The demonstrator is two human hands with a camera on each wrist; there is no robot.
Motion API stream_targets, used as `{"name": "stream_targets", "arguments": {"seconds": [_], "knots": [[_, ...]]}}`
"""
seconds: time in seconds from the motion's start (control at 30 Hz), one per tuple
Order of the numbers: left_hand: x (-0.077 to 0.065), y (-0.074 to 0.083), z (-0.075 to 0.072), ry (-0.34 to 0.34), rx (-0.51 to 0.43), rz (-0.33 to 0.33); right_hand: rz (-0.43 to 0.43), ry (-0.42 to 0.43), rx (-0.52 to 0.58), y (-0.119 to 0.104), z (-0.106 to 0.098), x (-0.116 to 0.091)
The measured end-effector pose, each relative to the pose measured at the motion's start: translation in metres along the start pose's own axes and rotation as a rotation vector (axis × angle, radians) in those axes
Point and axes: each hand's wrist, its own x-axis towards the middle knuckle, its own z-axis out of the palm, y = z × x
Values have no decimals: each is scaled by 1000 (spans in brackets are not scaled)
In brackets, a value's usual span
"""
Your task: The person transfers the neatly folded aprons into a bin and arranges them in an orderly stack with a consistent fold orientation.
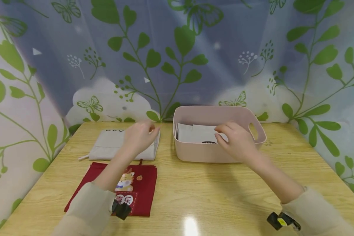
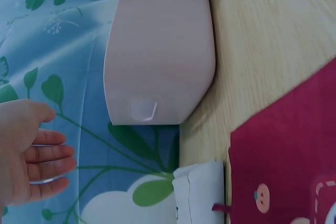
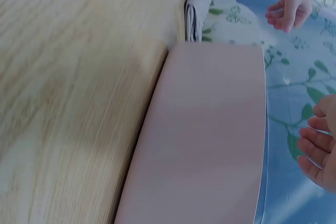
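Note:
My left hand [image 1: 140, 136] hovers over a folded off-white cloth item [image 1: 106, 144], fingers loosely bent. In the left wrist view that hand [image 2: 31, 156] holds nothing. Over the front rim of a pale pink plastic bin [image 1: 200, 154] hangs my right hand [image 1: 236, 141], with a gap between thumb and fingers. The right wrist view shows this hand [image 3: 320, 145] with nothing in its fingers. Inside the bin stand folded off-white cloth pieces [image 1: 186, 133], one with a dark print. A red cloth bag [image 1: 146, 186] with a cartoon animal lies flat beneath my left forearm.
The wooden table [image 1: 194, 193] carries the bin at its back, right of the cloth items. Behind it hangs a leaf-patterned curtain [image 1: 162, 88], which also covers both sides. An oval handle hole opens in the bin's right end.

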Motion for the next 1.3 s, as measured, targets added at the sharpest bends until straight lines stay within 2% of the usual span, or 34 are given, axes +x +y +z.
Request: {"name": "stream_targets", "arguments": {"seconds": [0.23, 0.43, 0.67, 0.93, 1.03, 1.17, 1.3], "knots": [[-12, -12, -5, 12, -9, 42, -137, 42, 17, -20, 8, 3], [-22, -24, -8, 4, 15, 42, -161, 3, 76, -36, 15, 5], [-33, -42, -4, 66, 99, 82, -229, -7, 111, -51, 30, 7], [-46, -59, -6, 22, 239, 66, -237, -12, 97, -61, 44, 7], [-49, -65, -7, -21, 278, 45, -247, -5, 101, -65, 50, 6], [-56, -78, -5, -54, 309, 24, -282, 1, 103, -70, 58, 5], [-65, -91, -4, -58, 317, -4, -293, -37, 66, -73, 65, 3]]}}
